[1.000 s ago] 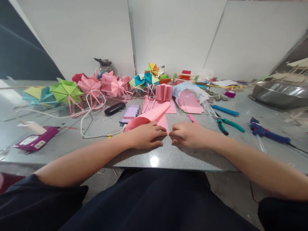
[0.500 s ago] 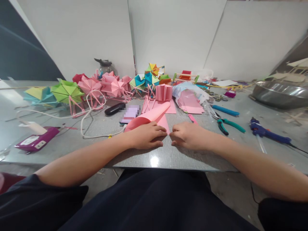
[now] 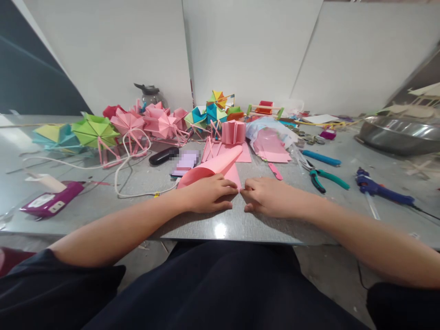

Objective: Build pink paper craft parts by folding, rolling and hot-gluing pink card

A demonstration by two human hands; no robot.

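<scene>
A large sheet of pink paper (image 3: 213, 166) lies in front of me, its far part curling over toward me in a loose roll. My left hand (image 3: 210, 193) rests on the near part of the sheet, fingers stretched out and thumb apart, pressing it down. My right hand (image 3: 264, 197) is beside it on the table, fingers bent, with a fingertip touching the paper's near right corner. A gap shows between its thumb and fingers. Just beyond the right hand is a pink utility knife (image 3: 275, 171).
Behind the sheet stand a pleated pink paper piece (image 3: 233, 132) and several folded paper models (image 3: 94, 130). A phone (image 3: 185, 162) and white cable (image 3: 118, 176) are left. Pliers (image 3: 318, 178), a blue glue gun (image 3: 383, 189) and a metal basin (image 3: 398, 133) are right.
My right hand has shifted slightly left and toward me, so more of the utility knife shows. My left hand and the curled paper are almost unmoved.
</scene>
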